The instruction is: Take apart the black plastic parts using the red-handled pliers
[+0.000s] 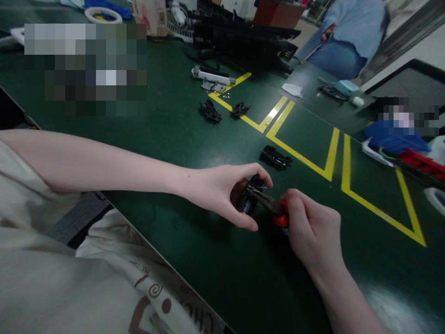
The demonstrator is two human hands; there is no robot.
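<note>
My left hand [222, 192] grips a small black plastic part [248, 199] between thumb and fingers, just above the dark green table [181, 134]. My right hand [313, 229] holds red-handled pliers [274, 209], whose dark jaws reach left into the black part. Both hands meet near the table's middle. The pliers' handles are mostly hidden in my fist.
Another black part [276, 157] lies just beyond my hands. Two more black parts [210, 111] [239, 109], small metal pieces [213, 86] and a white bar [212, 75] lie farther back. Yellow tape lines [330, 160] cross the table. A person in blue [347, 39] stands at far right.
</note>
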